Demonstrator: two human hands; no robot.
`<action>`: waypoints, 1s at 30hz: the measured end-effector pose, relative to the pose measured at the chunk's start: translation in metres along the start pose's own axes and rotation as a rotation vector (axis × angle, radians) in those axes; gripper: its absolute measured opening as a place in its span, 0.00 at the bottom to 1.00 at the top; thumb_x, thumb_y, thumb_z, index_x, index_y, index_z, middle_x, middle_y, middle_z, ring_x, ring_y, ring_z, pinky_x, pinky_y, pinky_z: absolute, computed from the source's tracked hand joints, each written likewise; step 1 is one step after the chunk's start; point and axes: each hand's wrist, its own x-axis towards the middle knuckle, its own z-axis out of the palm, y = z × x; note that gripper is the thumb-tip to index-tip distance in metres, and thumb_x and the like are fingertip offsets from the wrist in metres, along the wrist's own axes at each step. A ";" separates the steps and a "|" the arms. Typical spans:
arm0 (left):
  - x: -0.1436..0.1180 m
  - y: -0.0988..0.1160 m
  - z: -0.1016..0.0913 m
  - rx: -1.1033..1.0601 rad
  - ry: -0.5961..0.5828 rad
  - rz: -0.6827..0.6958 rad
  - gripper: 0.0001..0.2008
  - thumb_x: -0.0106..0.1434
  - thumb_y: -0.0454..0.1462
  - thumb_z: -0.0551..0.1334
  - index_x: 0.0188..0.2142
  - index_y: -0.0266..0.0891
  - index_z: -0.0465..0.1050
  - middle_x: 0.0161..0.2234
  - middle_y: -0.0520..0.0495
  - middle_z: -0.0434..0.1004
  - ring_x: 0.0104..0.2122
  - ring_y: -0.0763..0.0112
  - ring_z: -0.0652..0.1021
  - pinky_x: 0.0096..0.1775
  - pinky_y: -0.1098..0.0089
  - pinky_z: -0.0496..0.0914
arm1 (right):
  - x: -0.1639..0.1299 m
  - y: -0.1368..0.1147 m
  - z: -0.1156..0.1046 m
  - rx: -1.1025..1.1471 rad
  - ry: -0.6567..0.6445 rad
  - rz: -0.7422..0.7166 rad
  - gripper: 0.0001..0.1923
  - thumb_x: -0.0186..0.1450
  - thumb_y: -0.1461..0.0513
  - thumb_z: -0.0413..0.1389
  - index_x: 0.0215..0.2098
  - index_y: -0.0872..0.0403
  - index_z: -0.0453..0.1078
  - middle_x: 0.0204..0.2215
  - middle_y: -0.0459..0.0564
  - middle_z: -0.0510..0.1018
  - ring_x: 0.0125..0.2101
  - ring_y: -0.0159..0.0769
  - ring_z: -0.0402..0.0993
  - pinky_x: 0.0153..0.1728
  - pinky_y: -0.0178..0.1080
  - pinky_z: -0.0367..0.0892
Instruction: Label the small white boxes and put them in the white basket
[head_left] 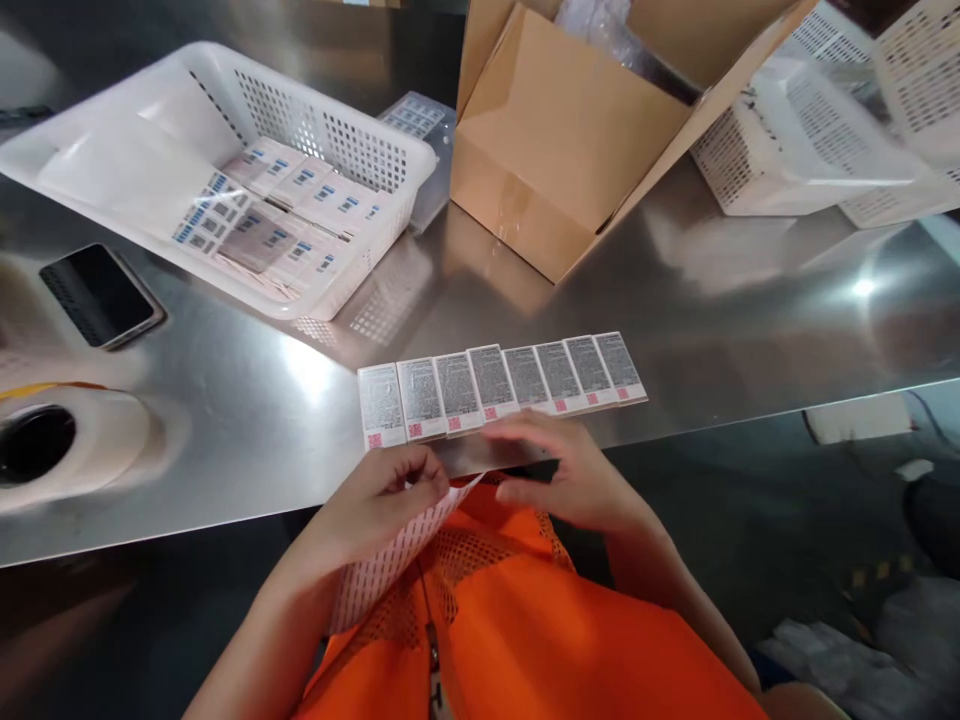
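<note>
Several flat white boxes [491,380] with grey print and red square codes lie in an overlapping row along the metal table's near edge. My left hand [394,500] is closed, thumb against fingers, on a label sheet [394,565] that hangs down over my orange vest. The sheet's face has rows of small reddish marks. My right hand [566,465] is stretched over the lower edge of the row's middle boxes, fingers and thumb apart. I see nothing held between them. Whether its fingertips touch a box I cannot tell.
A white perforated basket [420,160] with several boxes and a label sheet stands at back left. Behind the row is an open cardboard box [551,130]. White baskets [795,150] stand at back right. On the left lie a phone [101,295] and a tape roll [112,440].
</note>
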 end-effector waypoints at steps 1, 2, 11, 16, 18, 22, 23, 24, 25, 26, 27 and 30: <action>0.000 0.001 0.000 0.015 -0.004 0.001 0.11 0.63 0.41 0.56 0.27 0.38 0.67 0.24 0.55 0.63 0.26 0.73 0.63 0.30 0.70 0.55 | -0.002 -0.004 0.004 -0.016 -0.080 -0.050 0.15 0.61 0.58 0.66 0.46 0.50 0.76 0.42 0.49 0.81 0.42 0.38 0.76 0.45 0.39 0.68; 0.001 0.003 0.001 0.057 0.003 0.000 0.10 0.64 0.40 0.56 0.28 0.39 0.68 0.24 0.55 0.65 0.27 0.73 0.64 0.30 0.70 0.56 | -0.004 -0.007 0.008 -0.025 -0.124 -0.070 0.10 0.62 0.59 0.64 0.43 0.50 0.77 0.39 0.48 0.82 0.40 0.36 0.76 0.43 0.37 0.68; -0.009 0.030 0.011 0.550 0.082 0.220 0.07 0.66 0.36 0.58 0.34 0.43 0.74 0.31 0.54 0.75 0.33 0.72 0.72 0.38 0.69 0.61 | -0.010 -0.009 0.018 0.091 -0.098 0.123 0.03 0.63 0.63 0.60 0.31 0.53 0.76 0.28 0.44 0.79 0.29 0.30 0.73 0.30 0.32 0.64; -0.009 0.032 0.011 0.419 -0.003 0.081 0.07 0.64 0.38 0.60 0.31 0.41 0.74 0.27 0.56 0.73 0.27 0.75 0.70 0.28 0.73 0.59 | -0.015 -0.006 0.022 0.128 -0.095 0.062 0.03 0.63 0.61 0.62 0.31 0.52 0.76 0.29 0.44 0.79 0.30 0.30 0.74 0.31 0.32 0.65; -0.008 0.031 0.012 0.367 -0.035 0.036 0.07 0.63 0.37 0.59 0.29 0.40 0.73 0.25 0.55 0.71 0.26 0.75 0.68 0.27 0.73 0.58 | -0.016 -0.003 0.023 0.123 -0.086 0.005 0.03 0.62 0.61 0.63 0.31 0.51 0.76 0.29 0.43 0.80 0.30 0.30 0.74 0.32 0.33 0.66; -0.004 0.029 0.015 0.197 -0.104 -0.053 0.08 0.62 0.38 0.59 0.29 0.38 0.72 0.25 0.54 0.69 0.26 0.74 0.67 0.28 0.72 0.58 | -0.017 0.001 0.022 0.065 -0.021 -0.130 0.04 0.61 0.60 0.65 0.32 0.50 0.75 0.29 0.43 0.80 0.32 0.31 0.74 0.36 0.35 0.66; -0.003 0.028 0.016 0.151 -0.119 -0.060 0.08 0.62 0.38 0.59 0.29 0.37 0.72 0.25 0.53 0.69 0.27 0.74 0.67 0.29 0.72 0.58 | -0.017 0.001 0.021 0.053 -0.003 -0.168 0.04 0.62 0.60 0.65 0.33 0.50 0.75 0.29 0.43 0.80 0.33 0.32 0.74 0.37 0.36 0.66; -0.002 0.027 0.017 0.108 -0.132 -0.060 0.08 0.62 0.39 0.60 0.29 0.37 0.72 0.25 0.54 0.68 0.26 0.74 0.66 0.29 0.72 0.58 | -0.017 0.002 0.020 0.046 0.014 -0.207 0.04 0.62 0.60 0.65 0.33 0.50 0.75 0.29 0.43 0.80 0.33 0.32 0.74 0.38 0.37 0.66; -0.001 0.026 0.018 0.068 -0.142 -0.054 0.08 0.62 0.39 0.60 0.29 0.37 0.72 0.25 0.54 0.67 0.26 0.74 0.65 0.28 0.72 0.57 | -0.017 0.002 0.020 0.040 0.030 -0.247 0.03 0.63 0.61 0.64 0.34 0.50 0.75 0.29 0.44 0.80 0.33 0.33 0.75 0.38 0.38 0.67; 0.000 0.024 0.018 0.031 -0.147 -0.046 0.08 0.62 0.39 0.60 0.29 0.37 0.72 0.24 0.54 0.67 0.26 0.75 0.64 0.28 0.72 0.57 | -0.017 0.002 0.019 0.033 0.048 -0.282 0.02 0.63 0.61 0.64 0.34 0.50 0.75 0.29 0.44 0.80 0.33 0.33 0.75 0.39 0.39 0.67; 0.001 0.023 0.019 -0.005 -0.151 -0.040 0.08 0.62 0.39 0.61 0.29 0.37 0.72 0.24 0.55 0.66 0.25 0.75 0.63 0.27 0.72 0.56 | -0.016 0.002 0.018 0.025 0.064 -0.311 0.02 0.64 0.62 0.63 0.34 0.50 0.75 0.29 0.45 0.80 0.33 0.33 0.75 0.39 0.39 0.67; 0.003 0.020 0.019 -0.093 -0.150 -0.034 0.09 0.62 0.39 0.62 0.29 0.37 0.70 0.23 0.56 0.65 0.24 0.76 0.62 0.27 0.72 0.55 | -0.015 0.001 0.017 -0.003 0.085 -0.337 0.02 0.65 0.62 0.61 0.33 0.51 0.75 0.28 0.45 0.80 0.32 0.33 0.76 0.38 0.40 0.68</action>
